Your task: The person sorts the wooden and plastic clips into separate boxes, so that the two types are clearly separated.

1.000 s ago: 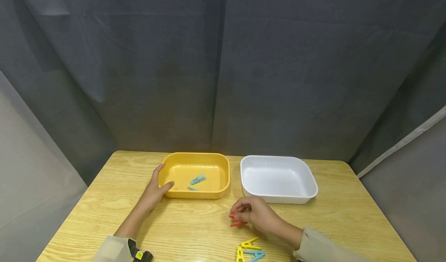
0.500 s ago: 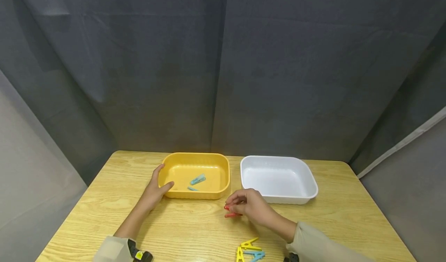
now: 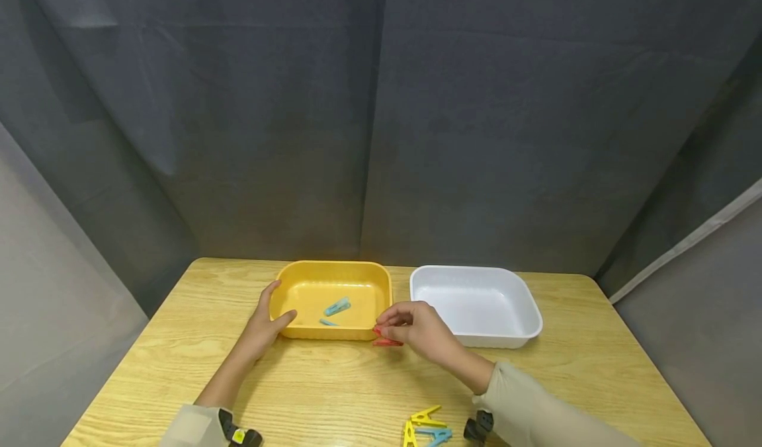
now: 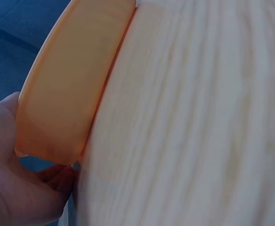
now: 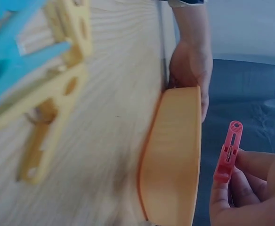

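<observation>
While the red clothespin [image 3: 387,342] is pinched in the fingertips of the right hand [image 3: 417,331], it sits just at the near right corner of the yellow tray [image 3: 331,331], level with the tray's front wall and above the counter [image 3: 333,387]. We judge the step in hand to be carrying this pin over that wall. To do it well, we keep the pinch on the pin's rear half so that the clamping end stays free, lift it above the rim before moving it across, and release only once it is fully inside the rim. The left hand [image 3: 264,325] grips the tray's near left corner, thumb on the front wall and fingers round the side; we hold that grip firm so that the tray does not slide if the pin or a knuckle knocks it.

Inside the yellow tray lie a teal clothespin [image 3: 337,307] and a smaller teal piece [image 3: 328,322]. Right of the tray stands a white tray [image 3: 476,305]. Well nearer to us than the tray, yellow and blue clothespins [image 3: 425,427] lie in a loose heap.

Only the head view shows the tray's contents and the white tray. The right wrist view shows what it cannot: the pin's slotted body upright between thumb and fingers [image 5: 250,169], apart from the tray wall. The left wrist view, though blurred, shows the palm pressed against the tray's corner.
</observation>
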The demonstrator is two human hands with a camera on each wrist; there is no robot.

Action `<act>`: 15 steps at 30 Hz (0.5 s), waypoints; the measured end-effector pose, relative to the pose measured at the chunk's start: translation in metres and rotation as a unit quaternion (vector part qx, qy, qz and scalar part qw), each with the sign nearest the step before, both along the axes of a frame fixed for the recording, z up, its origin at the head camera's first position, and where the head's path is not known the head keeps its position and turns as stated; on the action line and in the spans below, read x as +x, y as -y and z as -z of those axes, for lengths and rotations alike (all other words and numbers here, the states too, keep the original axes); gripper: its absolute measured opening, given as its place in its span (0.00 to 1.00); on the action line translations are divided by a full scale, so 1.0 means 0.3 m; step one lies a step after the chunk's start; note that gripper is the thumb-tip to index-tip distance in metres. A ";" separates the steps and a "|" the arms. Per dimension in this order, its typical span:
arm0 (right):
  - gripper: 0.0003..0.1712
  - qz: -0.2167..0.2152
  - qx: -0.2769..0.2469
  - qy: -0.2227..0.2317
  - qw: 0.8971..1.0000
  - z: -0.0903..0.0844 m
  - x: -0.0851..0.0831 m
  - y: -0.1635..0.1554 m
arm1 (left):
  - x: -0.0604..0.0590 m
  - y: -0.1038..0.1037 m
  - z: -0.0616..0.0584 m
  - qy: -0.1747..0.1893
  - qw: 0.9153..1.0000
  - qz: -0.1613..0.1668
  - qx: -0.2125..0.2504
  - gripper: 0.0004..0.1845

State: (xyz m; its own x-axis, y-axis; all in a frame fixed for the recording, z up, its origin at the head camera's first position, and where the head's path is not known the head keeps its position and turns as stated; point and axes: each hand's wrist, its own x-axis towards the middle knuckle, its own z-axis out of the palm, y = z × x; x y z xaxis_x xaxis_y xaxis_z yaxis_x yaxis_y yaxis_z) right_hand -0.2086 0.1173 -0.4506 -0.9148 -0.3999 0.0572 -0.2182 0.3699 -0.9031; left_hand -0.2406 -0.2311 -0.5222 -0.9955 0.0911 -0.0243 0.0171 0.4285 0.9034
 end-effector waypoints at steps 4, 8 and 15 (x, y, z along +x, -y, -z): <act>0.06 0.008 -0.014 0.006 1.000 -0.018 -0.018 0.019 | 0.001 -0.003 0.003 -0.002 1.000 -0.001 0.001 0.45; 0.06 0.011 -0.026 0.003 1.000 -0.019 -0.040 0.040 | 0.003 -0.004 0.001 -0.003 1.000 0.000 0.005 0.45; 0.07 0.020 -0.052 0.026 0.998 -0.021 -0.071 0.085 | 0.004 -0.003 -0.003 -0.002 1.000 0.005 0.010 0.45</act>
State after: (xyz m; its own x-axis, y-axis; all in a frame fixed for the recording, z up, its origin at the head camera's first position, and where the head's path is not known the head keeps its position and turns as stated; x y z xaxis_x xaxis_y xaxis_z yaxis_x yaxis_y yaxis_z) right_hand -0.2299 0.0917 -0.4445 -0.9323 -0.3582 0.0491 -0.1576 0.2803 -0.9469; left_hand -0.2396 -0.2302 -0.5214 -0.9946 0.1017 -0.0185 0.0250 0.4098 0.9118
